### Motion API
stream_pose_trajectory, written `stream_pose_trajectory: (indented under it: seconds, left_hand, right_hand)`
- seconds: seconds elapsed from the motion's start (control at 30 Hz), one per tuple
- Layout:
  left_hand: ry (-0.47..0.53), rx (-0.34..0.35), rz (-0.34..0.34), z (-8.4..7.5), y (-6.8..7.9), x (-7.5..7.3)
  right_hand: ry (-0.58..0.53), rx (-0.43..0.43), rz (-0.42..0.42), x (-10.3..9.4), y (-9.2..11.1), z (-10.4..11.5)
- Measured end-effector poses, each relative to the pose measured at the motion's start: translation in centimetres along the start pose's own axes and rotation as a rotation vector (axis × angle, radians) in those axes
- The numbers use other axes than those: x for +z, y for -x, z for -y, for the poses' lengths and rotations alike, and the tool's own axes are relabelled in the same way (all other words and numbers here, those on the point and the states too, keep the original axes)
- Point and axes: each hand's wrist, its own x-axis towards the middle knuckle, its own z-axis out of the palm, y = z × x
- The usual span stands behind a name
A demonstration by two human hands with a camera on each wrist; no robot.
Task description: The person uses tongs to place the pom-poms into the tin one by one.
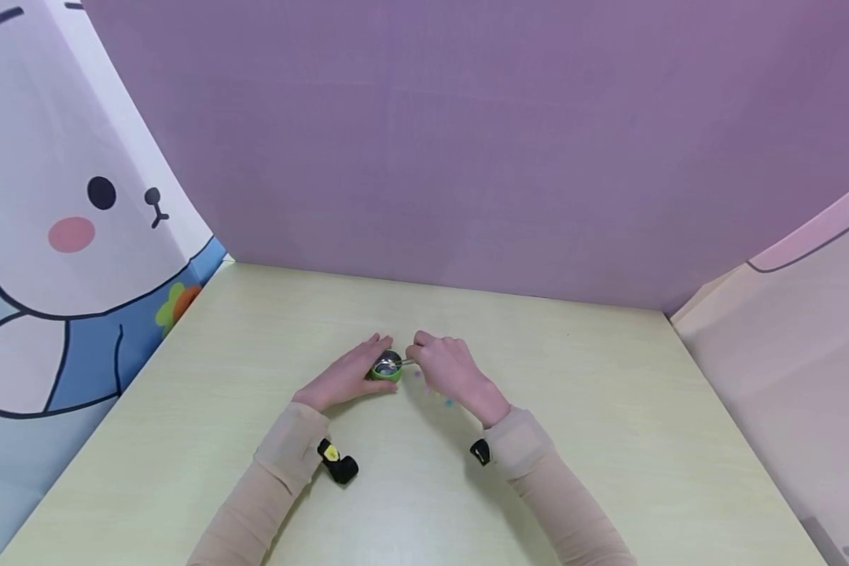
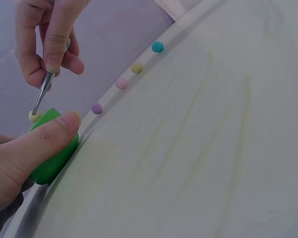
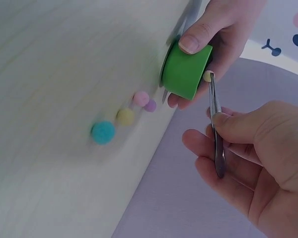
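My left hand (image 1: pixel 347 377) holds a small round green container (image 3: pixel 186 72) on the table, thumb on its near side and fingers round the far side. In the head view, the inside of the container looks shiny and silvery. Metal tweezers (image 3: pixel 219 153) are pinched between the thumb and fingers of my right hand (image 1: pixel 453 368). Their tips grip a little pale yellow ball (image 3: pixel 207 76), which is right at the container's rim. On the table beside the container lie loose balls: purple (image 2: pixel 97 108), pink (image 2: pixel 121 83), yellow (image 2: pixel 136 67) and teal (image 2: pixel 157 46).
The pale wood-look table (image 1: pixel 608 440) ends at a purple backdrop (image 1: pixel 467 157). A cartoon-printed cloth (image 1: pixel 35 236) hangs at the left, a pale pink one (image 1: pixel 806 354) at the right. Black wrist cameras (image 1: pixel 339 465) sit at both cuffs.
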Motion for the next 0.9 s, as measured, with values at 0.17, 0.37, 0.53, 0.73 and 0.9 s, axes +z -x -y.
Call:
stream_pose_trajectory:
  seconds: [0.17, 0.37, 0.53, 0.73, 0.9]
  left_hand:
    - [-0.002, 0.003, -0.001, -0.2, 0.0, -0.1]
    - [-0.003, -0.006, -0.002, -0.4, 0.0, -0.1]
    - [-0.004, -0.002, -0.006, -0.2, 0.0, -0.1]
    - [-0.001, 0.001, -0.01, 0.0, -0.1, -0.1]
    - [0.003, 0.004, -0.005, 0.0, 0.0, -0.1]
  right_hand:
    - [-0.016, 0.012, 0.003, 0.1, 0.0, 0.0]
    - [-0.03, 0.021, -0.003, 0.2, 0.1, -0.2]
    - [-0.008, 0.03, -0.001, 0.1, 0.2, -0.4]
    - [0.006, 0.045, -0.01, 0.1, 0.5, -0.8]
    - [0.024, 0.054, -0.014, 0.2, 0.9, -1.2]
